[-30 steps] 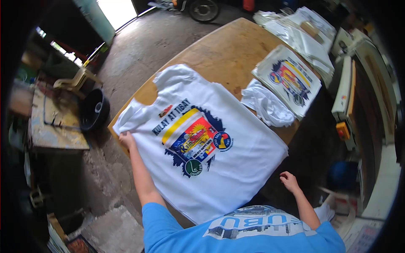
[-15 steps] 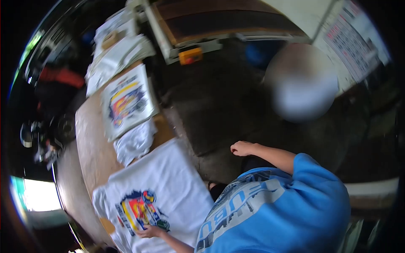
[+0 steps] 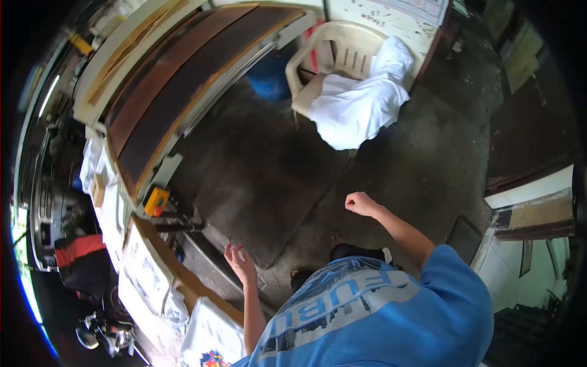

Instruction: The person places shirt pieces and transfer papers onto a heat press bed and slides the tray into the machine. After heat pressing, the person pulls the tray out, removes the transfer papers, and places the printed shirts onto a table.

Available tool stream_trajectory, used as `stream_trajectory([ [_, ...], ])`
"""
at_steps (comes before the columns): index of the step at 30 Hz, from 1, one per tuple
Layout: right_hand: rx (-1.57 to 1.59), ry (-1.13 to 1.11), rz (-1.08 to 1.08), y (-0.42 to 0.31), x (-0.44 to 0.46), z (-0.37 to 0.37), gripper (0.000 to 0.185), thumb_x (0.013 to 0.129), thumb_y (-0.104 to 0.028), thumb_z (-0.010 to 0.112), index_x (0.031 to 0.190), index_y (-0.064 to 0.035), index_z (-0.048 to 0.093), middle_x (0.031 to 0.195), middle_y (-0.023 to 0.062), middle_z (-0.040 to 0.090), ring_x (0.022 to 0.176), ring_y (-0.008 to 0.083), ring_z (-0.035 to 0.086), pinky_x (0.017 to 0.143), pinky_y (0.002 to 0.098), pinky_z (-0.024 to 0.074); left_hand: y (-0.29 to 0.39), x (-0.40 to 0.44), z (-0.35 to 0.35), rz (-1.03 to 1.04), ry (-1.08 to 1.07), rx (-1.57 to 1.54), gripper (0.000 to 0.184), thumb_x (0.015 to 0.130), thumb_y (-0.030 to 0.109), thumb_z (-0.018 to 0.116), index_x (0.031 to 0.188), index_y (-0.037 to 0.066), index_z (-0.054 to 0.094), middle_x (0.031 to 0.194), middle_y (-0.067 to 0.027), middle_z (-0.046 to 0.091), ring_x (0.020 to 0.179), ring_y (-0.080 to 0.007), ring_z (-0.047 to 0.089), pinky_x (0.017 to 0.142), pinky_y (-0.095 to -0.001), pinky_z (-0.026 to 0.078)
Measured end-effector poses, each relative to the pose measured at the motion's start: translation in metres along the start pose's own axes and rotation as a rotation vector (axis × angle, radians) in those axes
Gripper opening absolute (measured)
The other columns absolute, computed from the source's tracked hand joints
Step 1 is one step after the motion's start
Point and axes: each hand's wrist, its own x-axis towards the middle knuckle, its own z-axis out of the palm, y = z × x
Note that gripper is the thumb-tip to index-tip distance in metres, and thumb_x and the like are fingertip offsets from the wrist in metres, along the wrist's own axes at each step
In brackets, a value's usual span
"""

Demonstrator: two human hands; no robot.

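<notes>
My left hand (image 3: 240, 263) is raised beside the table with its fingers apart and nothing in it. Below that forearm lies a white printed T-shirt (image 3: 211, 333) on the table, its colourful print cut off by the lower edge of the view. Over the floor, in front of my body, my right hand (image 3: 362, 203) hangs with its fingers curled in, and I see nothing held in it. Ahead, a beige plastic chair (image 3: 306, 52) bears a draped white cloth (image 3: 358, 107), the thing my right hand points towards.
A long machine with a dark belt (image 3: 202, 73) stands at upper left, with a yellow box with a red button (image 3: 156, 202) at its corner. More printed white shirts (image 3: 147, 269) lie along the table. A blue container (image 3: 269, 79) sits near the chair, and a doorway opens at right.
My view has swung right, bringing the chair into clear sight. My left hand has left the shirt print and risen off the table. The right hand stays curled.
</notes>
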Motion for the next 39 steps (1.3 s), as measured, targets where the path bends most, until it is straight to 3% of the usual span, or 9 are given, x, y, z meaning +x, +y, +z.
stream_trajectory([
  [3, 0.239, 0.165, 0.15, 0.036, -0.005, -0.052, 0.009, 0.078, -0.01, 0.057, 0.082, -0.0023, 0.059, 0.072, 0.0062, 0.062, 0.061, 0.0129, 0.06, 0.049, 0.0261, 0.0478, 0.037, 0.024, 0.041, 0.131, -0.109, -0.002, 0.023, 0.072, -0.004, 0.049, 0.091, 0.005, 0.056, 0.118, -0.017, 0.042, 0.109, -0.0328, 0.044, 0.086, -0.038, 0.039],
  [5, 0.373, 0.35, 0.226, 0.051, -0.006, -0.076, 0.009, 0.075, -0.01, 0.059, 0.08, -0.0028, 0.06, 0.069, 0.0069, 0.061, 0.058, 0.0144, 0.06, 0.052, 0.0271, 0.0481, 0.055, 0.032, 0.063, 0.098, -0.307, -0.062, 0.022, 0.072, -0.004, 0.049, 0.09, 0.005, 0.057, 0.118, -0.0169, 0.042, 0.108, -0.0327, 0.044, 0.086, -0.038, 0.04],
  [13, 0.614, 0.598, 0.474, 0.093, 0.022, -0.16, 0.015, 0.074, -0.012, 0.059, 0.088, -0.0061, 0.059, 0.074, 0.0034, 0.061, 0.058, 0.0108, 0.058, 0.048, 0.0246, 0.0478, 0.076, 0.1, 0.167, 0.17, -0.651, -0.062, 0.017, 0.07, -0.001, 0.049, 0.082, 0.005, 0.06, 0.112, -0.0156, 0.046, 0.1, -0.0295, 0.051, 0.084, -0.0355, 0.042],
  [17, 0.798, 0.725, 0.527, 0.112, 0.057, -0.207, 0.02, 0.077, -0.016, 0.058, 0.094, -0.0062, 0.059, 0.08, 0.0037, 0.062, 0.061, 0.0122, 0.059, 0.05, 0.0263, 0.0486, 0.107, 0.16, 0.216, 0.322, -0.778, -0.128, 0.014, 0.073, 0.0, 0.05, 0.083, 0.005, 0.059, 0.106, -0.0138, 0.051, 0.084, -0.0267, 0.058, 0.074, -0.0336, 0.047],
  [26, 1.095, 0.819, 0.673, 0.197, 0.129, -0.303, 0.021, 0.081, -0.019, 0.055, 0.098, -0.008, 0.057, 0.085, 0.0032, 0.061, 0.069, 0.0128, 0.057, 0.059, 0.0315, 0.0492, 0.239, 0.268, 0.261, 0.463, -0.913, -0.206, 0.012, 0.078, 0.0, 0.05, 0.085, 0.003, 0.058, 0.088, -0.0106, 0.058, 0.079, -0.0252, 0.059, 0.068, -0.0316, 0.048],
  [32, 0.877, 0.768, 0.866, 0.28, 0.209, -0.33, 0.031, 0.074, -0.021, 0.061, 0.103, -0.0121, 0.056, 0.082, -0.0014, 0.052, 0.067, 0.0124, 0.05, 0.066, 0.0371, 0.0469, 0.276, 0.272, 0.269, 0.358, -0.9, -0.151, 0.012, 0.079, 0.0, 0.05, 0.087, 0.004, 0.058, 0.088, -0.0106, 0.059, 0.078, -0.025, 0.059, 0.068, -0.0309, 0.048],
  [35, 1.005, 0.93, 0.863, 0.305, 0.238, -0.343, 0.032, 0.072, -0.021, 0.063, 0.102, -0.0138, 0.056, 0.082, -0.002, 0.049, 0.071, 0.0123, 0.046, 0.072, 0.0403, 0.0439, 0.29, 0.265, 0.278, 0.266, -0.953, -0.098, 0.012, 0.079, 0.0, 0.05, 0.088, 0.004, 0.058, 0.089, -0.0104, 0.059, 0.079, -0.0251, 0.059, 0.068, -0.0311, 0.048],
  [37, 1.112, 0.807, 0.779, 0.325, 0.238, -0.343, 0.028, 0.073, -0.023, 0.063, 0.097, -0.0119, 0.055, 0.081, -0.0022, 0.05, 0.074, 0.0118, 0.045, 0.073, 0.0386, 0.0413, 0.301, 0.261, 0.28, 0.204, -0.998, -0.094, 0.013, 0.079, -0.001, 0.051, 0.088, 0.004, 0.058, 0.089, -0.0104, 0.059, 0.08, -0.0252, 0.059, 0.068, -0.0314, 0.048],
  [39, 1.098, 0.947, 0.635, 0.341, 0.237, -0.342, 0.024, 0.074, -0.025, 0.062, 0.092, -0.0109, 0.055, 0.082, -0.002, 0.05, 0.073, 0.0114, 0.044, 0.07, 0.0348, 0.0403, 0.318, 0.265, 0.292, 0.317, -1.063, -0.057, 0.014, 0.079, -0.002, 0.05, 0.089, 0.004, 0.058, 0.089, -0.0104, 0.058, 0.082, -0.0254, 0.059, 0.068, -0.0317, 0.048],
])
